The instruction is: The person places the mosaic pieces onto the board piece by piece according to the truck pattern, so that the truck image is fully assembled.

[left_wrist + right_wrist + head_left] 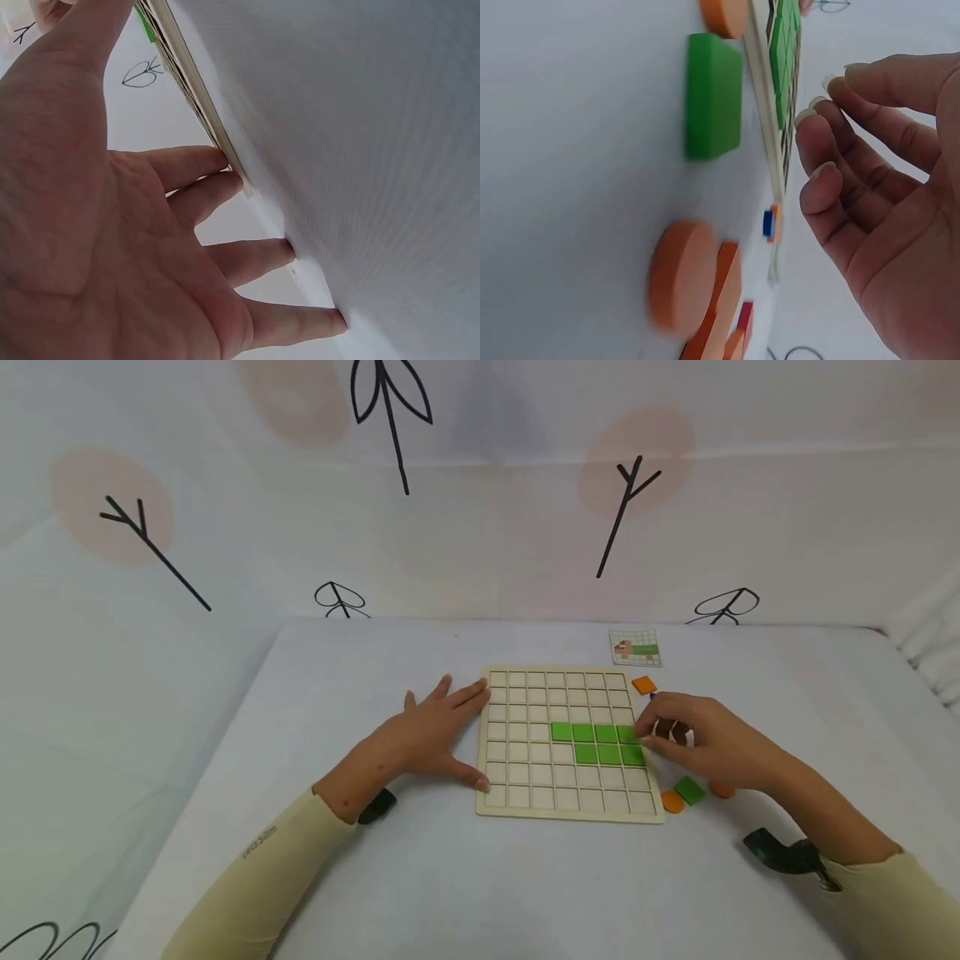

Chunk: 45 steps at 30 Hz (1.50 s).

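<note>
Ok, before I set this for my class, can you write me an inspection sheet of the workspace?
Surface: pale table, board lying flat on it.
Job's things: seven green tiles visible on the board's grid; picture card beyond its far right corner; to its right, an orange square, a green square and orange discs.
Clutter: nothing seen beyond pieces of the job.
Left hand: fingers spread, touching the board's left edge.
Right hand: fingers bent at the board's right edge; no held piece visible.
Cables: nothing seen.
Surroundings: pale backdrop with dark line drawings and pinkish patches.
</note>
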{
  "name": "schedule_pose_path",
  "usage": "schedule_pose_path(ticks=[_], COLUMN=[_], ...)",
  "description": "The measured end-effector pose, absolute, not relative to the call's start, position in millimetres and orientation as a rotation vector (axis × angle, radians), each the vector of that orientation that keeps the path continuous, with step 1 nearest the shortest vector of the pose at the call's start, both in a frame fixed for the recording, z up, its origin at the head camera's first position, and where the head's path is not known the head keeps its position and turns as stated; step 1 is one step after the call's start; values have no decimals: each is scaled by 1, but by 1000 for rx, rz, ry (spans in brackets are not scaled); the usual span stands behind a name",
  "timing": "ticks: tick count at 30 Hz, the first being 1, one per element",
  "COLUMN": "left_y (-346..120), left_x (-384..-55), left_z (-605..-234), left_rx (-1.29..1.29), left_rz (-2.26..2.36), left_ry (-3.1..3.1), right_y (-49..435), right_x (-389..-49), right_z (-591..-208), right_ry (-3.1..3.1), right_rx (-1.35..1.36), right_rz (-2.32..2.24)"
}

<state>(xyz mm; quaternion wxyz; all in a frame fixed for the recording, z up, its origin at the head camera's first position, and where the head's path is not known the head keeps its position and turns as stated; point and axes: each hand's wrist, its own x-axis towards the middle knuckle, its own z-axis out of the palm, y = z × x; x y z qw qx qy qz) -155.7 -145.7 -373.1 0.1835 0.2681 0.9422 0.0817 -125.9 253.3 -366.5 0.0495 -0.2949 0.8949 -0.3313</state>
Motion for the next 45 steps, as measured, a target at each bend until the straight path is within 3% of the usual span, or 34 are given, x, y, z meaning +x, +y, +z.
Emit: schedule_pose_path(ticks=[17,32,45], left_y=[-147,-145,-146], left_x=[-157,-157,-156], left_z=[-376,-377,-375], left_rx=[791,782,788], left_rz=[186,172,163], left_ry=[2650,2644,2638], right_y=[297,297,287], right_x=[-84,-88,-93], right_z=[-379,-382,-376], right_ry=[2803,2750,2698], right_rx=[-868,-862,-952], right_rz=[-803,-672,-839])
